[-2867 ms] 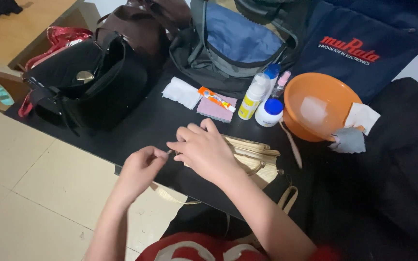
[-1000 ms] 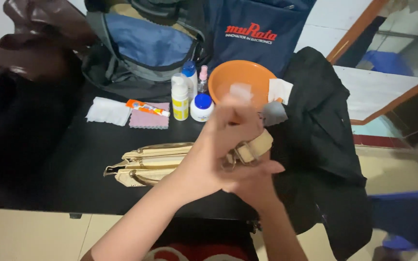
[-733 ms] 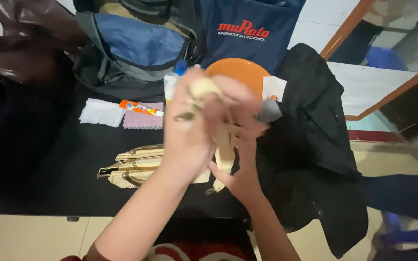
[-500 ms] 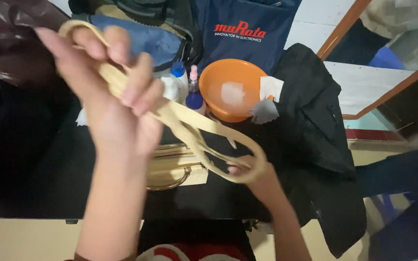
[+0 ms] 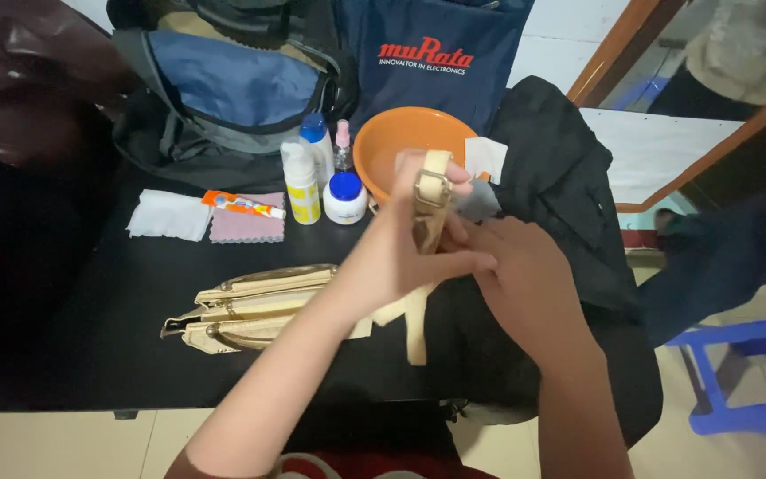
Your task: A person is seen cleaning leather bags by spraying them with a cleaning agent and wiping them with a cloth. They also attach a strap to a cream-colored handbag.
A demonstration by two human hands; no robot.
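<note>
The strap [image 5: 425, 232] is standing upright near the orange bowl [image 5: 398, 142], its buckle [image 5: 433, 188] uppermost. The left hand [image 5: 398, 253] is clenching it below the buckle; the right hand [image 5: 525, 284] is touching it, grip unclear. It is probably light and limp, so gripping near the buckle is advisable.

A black table [image 5: 90, 355] carries everything. Near its middle lies a cream purse [image 5: 250, 306], flat on its side. Farther back, left of centre, a white cloth [image 5: 168, 215] lies just beside a pink cloth [image 5: 246, 229], with an orange tube [image 5: 243, 206] across the pink cloth's far edge. Right of them stand a yellow-labelled white bottle [image 5: 300, 184], a blue-capped bottle [image 5: 317, 146], a small pink spray bottle [image 5: 342, 147] and a blue-lidded white jar [image 5: 345, 197]. An orange bowl [image 5: 392, 142] sits beside the jar. A black jacket [image 5: 569, 195] drapes the table's right end. Bags line the far edge.
</note>
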